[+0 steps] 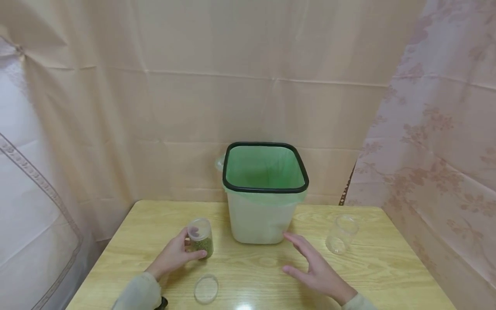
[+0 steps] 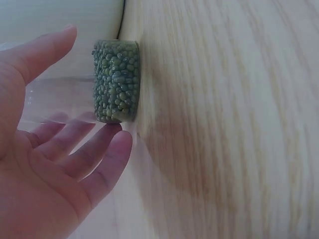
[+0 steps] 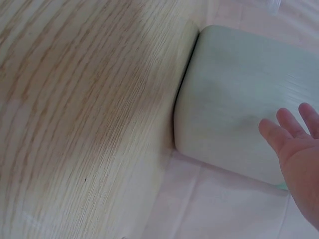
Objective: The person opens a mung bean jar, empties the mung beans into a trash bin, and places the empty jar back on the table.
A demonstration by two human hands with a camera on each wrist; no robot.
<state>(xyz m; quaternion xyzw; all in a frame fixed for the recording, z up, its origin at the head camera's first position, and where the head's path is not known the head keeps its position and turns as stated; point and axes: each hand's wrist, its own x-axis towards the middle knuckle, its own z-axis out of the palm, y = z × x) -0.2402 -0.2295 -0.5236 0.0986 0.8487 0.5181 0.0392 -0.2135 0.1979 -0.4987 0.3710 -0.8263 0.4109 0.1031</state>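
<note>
A clear jar [image 1: 201, 237] holds small green beans [image 2: 117, 82] in its lower part and stands upright on the table, left of the bin. My left hand [image 1: 176, 254] grips the jar from the left, thumb at the near side and fingers curved around the far side. In the left wrist view, part of the fingers shows beside and behind the clear wall. My right hand [image 1: 315, 271] hovers over the table near the bin's right front corner, fingers extended and holding nothing. A clear round lid [image 1: 206, 289] lies flat on the table, nearer to me than the jar.
The pale bin [image 1: 259, 219], with a green liner and a black rim, stands at the back middle of the wooden table [image 1: 387, 267]. To its right is a clear jar [image 1: 342, 234] with no visible contents. Curtains [image 1: 252, 86] hang behind the table.
</note>
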